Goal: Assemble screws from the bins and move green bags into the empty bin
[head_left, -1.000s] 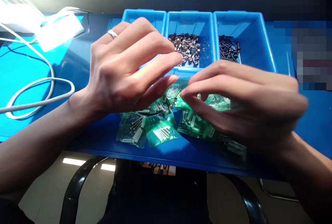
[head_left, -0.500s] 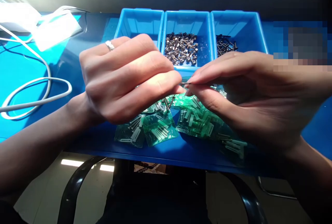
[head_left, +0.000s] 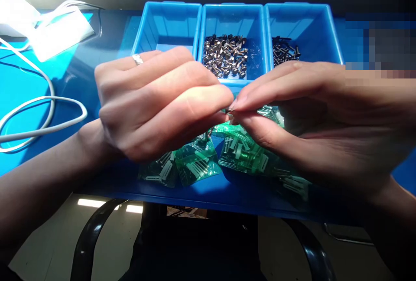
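Note:
My left hand (head_left: pixel 162 103), with a ring on one finger, is closed in a pinch. My right hand (head_left: pixel 312 120) pinches from the opposite side, its thumb and forefinger meeting my left fingertips. Between them sits a small dark screw (head_left: pixel 229 110), mostly covered by the fingers. Below the hands lie several green-tinted clear packets (head_left: pixel 199 166) containing screws and white wall plugs. Behind the hands, the middle blue bin (head_left: pixel 232 10) contains shiny hex-head screws (head_left: pixel 225 55), and the right blue bin (head_left: pixel 299 10) has dark screws (head_left: pixel 284 51).
The left blue bin (head_left: pixel 172 10) adjoins the middle one. A white cable (head_left: pixel 48 99) loops over the blue table at left, near a bright white object (head_left: pixel 61 34). The table's front edge (head_left: pixel 195 203) runs above black chair arms (head_left: pixel 87 237).
My fingertips have come closer together, so less of the screw shows between them. The view has shifted slightly, with the bins sitting a little higher.

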`<action>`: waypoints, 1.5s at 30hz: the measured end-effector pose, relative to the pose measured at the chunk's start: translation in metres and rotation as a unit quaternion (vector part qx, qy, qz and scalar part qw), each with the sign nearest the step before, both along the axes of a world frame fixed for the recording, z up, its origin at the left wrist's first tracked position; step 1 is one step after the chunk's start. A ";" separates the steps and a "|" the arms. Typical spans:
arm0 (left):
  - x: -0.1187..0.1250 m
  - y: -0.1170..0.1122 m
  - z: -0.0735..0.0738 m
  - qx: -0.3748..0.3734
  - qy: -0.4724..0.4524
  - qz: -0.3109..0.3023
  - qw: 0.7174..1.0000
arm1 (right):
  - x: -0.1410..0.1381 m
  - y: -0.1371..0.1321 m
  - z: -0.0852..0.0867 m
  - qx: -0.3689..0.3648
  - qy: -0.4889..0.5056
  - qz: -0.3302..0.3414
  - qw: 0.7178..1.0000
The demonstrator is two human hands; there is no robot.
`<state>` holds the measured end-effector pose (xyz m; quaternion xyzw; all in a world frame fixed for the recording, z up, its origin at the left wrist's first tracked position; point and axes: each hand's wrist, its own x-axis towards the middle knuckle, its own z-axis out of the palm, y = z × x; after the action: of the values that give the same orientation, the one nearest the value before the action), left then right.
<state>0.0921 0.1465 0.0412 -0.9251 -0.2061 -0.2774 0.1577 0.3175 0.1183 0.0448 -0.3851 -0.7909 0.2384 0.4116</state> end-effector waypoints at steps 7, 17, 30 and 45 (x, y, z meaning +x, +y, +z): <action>0.006 -0.004 -0.003 0.007 -0.020 -0.028 0.999 | 0.000 -0.002 0.000 0.007 -0.010 0.019 1.000; 0.005 0.001 -0.004 0.027 -0.030 -0.050 0.998 | -0.004 -0.007 0.007 0.004 -0.016 -0.025 1.000; 0.004 0.004 -0.007 0.044 -0.051 -0.043 0.997 | -0.008 -0.007 0.012 0.008 0.006 -0.005 1.000; 0.006 0.003 -0.007 0.073 -0.082 -0.054 0.993 | -0.009 -0.009 0.014 0.010 0.011 -0.015 1.000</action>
<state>0.0982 0.1500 0.0341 -0.8951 -0.1476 -0.3743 0.1922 0.3081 0.1092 0.0585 -0.3896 -0.7829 0.2287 0.4277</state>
